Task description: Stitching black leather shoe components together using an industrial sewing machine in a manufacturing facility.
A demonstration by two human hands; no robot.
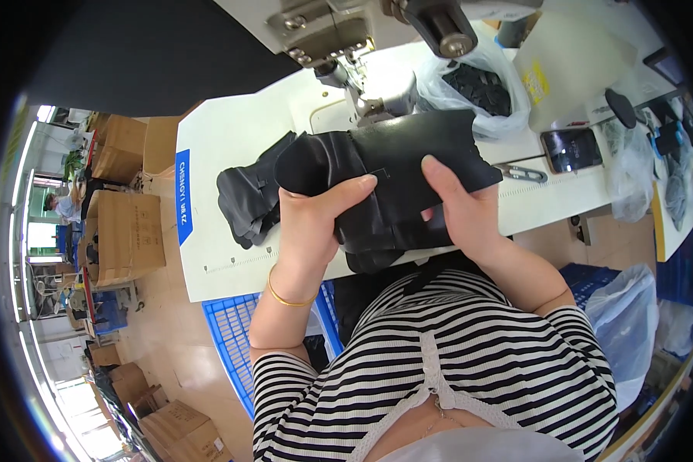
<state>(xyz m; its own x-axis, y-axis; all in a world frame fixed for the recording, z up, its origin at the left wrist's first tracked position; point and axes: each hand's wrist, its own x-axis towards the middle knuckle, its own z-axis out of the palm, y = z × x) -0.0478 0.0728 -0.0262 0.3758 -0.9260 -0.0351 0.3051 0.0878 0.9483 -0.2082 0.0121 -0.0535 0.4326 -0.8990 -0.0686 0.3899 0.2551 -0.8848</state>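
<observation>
We hold one black piece (404, 142), smooth, slightly glossy and leather-like, pinched between our left fingers (353, 192) and our right fingers (443, 179), with both thumbs pressing on its upper face. To the left of our left thumb it bulges into a rounded fold (302, 165); a seam crosses it just beyond that thumb's tip, near a small corner-shaped mark. Between and beyond our thumbs spreads a broad, fairly flat panel, its edge uneven past our right thumb. Below our left fingers, a rounded dark flap (373, 262) hangs at the near side.
</observation>
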